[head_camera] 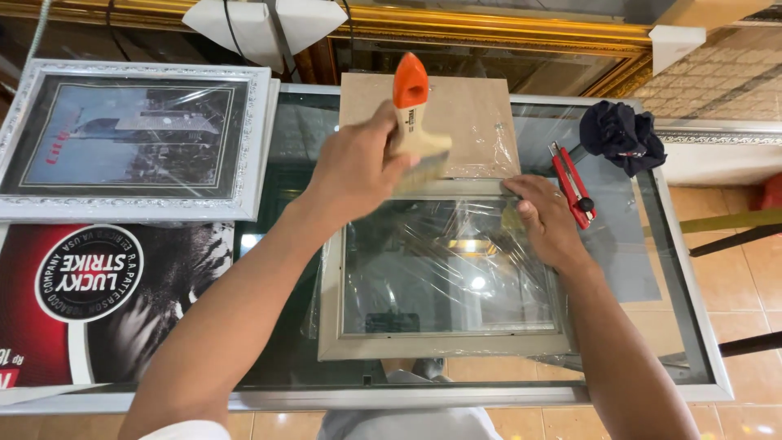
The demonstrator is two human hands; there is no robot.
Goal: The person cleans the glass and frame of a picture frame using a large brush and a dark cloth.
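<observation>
Brushing hand: the left hand [354, 167] has its grip closed around a paintbrush [414, 122] with an orange-topped handle, bristles down over the top rail of the frame.
Steadying hand: the right hand [547, 222] lies flat on the frame's upper right corner — fingers pressed down on the plastic wrap, holding nothing.
Frame: a pale grey picture frame [440, 346] wrapped in clear plastic film lies flat at the centre of the glass-topped desk [692, 326], its glass pane showing reflections.
Backing board: a brown board [472, 114] lies at 12 o'clock from the frame, touching its top edge, partly under the film.
Cutter: a red utility knife [573, 186] lies at 3 o'clock from the right hand, just beside it.
Cloth: a dark bundled cloth [623, 134] sits at 1 o'clock — near the knife's far end.
Other pieces: a silver-framed picture [134, 138] lies at 10 o'clock, with a red and black poster [114, 301] below it at 8 o'clock.
</observation>
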